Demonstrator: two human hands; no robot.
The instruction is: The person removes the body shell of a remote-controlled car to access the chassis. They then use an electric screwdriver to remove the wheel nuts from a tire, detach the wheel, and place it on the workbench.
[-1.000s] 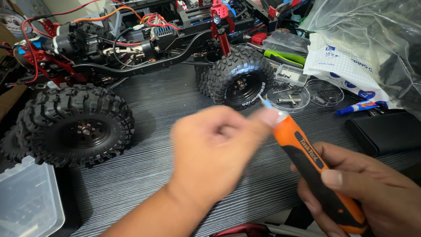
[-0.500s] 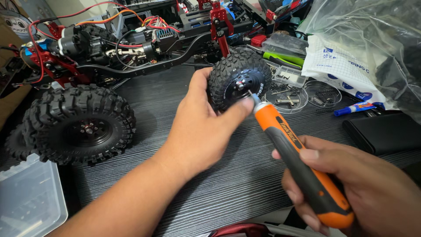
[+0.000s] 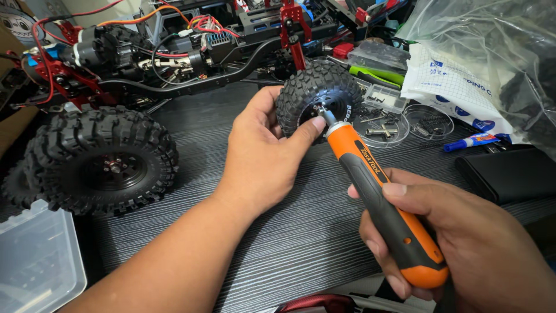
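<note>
A model crawler truck chassis (image 3: 191, 52) with red metal parts and wires stands on a dark wood-grain table. My left hand (image 3: 263, 159) rests against its right knobby wheel (image 3: 321, 101), thumb and fingertips at the hub, steadying the tool's metal tip. My right hand (image 3: 457, 243) grips an orange and black screwdriver (image 3: 382, 203), whose tip sits at the hub of that wheel. The bigger left knobby wheel (image 3: 101, 162) stands apart, nearer the left edge.
A clear plastic box (image 3: 35, 261) sits at the lower left. Small round dishes with screws (image 3: 399, 124), a blue tube (image 3: 472, 141), a black case (image 3: 509, 174) and clear plastic bags (image 3: 492, 52) crowd the right side. A dark red object (image 3: 315, 304) pokes in at the bottom edge.
Both hands moved forward from mid-table to the right wheel. The screwdriver tip now sits at the wheel hub, and my left hand went from covering the tip to touching the tyre.
</note>
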